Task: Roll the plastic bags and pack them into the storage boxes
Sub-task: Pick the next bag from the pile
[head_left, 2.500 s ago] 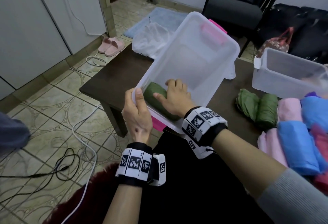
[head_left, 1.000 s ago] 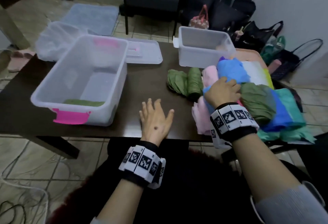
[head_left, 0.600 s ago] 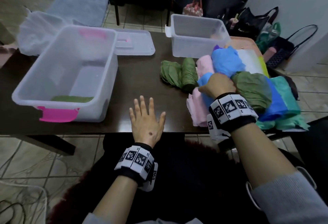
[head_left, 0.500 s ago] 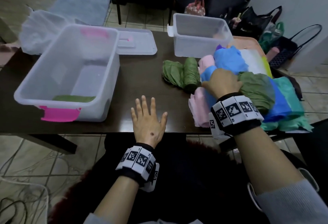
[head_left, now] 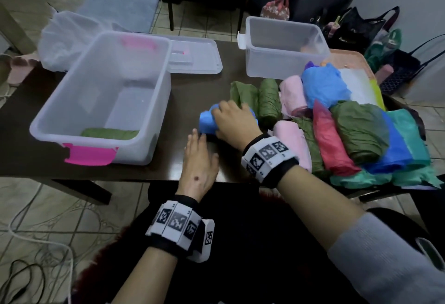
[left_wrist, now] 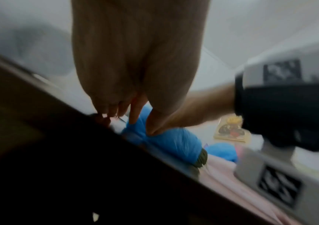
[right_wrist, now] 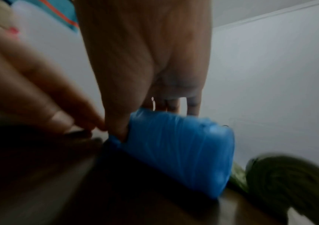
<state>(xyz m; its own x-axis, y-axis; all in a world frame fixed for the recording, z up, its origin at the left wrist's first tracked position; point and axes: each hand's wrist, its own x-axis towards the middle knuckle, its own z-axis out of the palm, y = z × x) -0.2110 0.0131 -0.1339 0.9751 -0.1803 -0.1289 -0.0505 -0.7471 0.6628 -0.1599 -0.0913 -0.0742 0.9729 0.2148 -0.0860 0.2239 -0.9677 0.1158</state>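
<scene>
Your right hand (head_left: 234,123) grips blue bag roll (head_left: 207,122) on dark table (head_left: 36,154), just right of pink-latched box (head_left: 154,101). Your left hand (head_left: 199,166) lies flat, fingers straight, just below roll, fingertips (left_wrist: 133,120) touching it. Green roll (head_left: 109,133) lies inside box, front end. Two green rolls (head_left: 256,99) sit just right of box, beyond your right hand.

Dim, flat indoor light throughout; both wrist views are heavily motion-blurred (head view sharper, edges bowed).
</scene>
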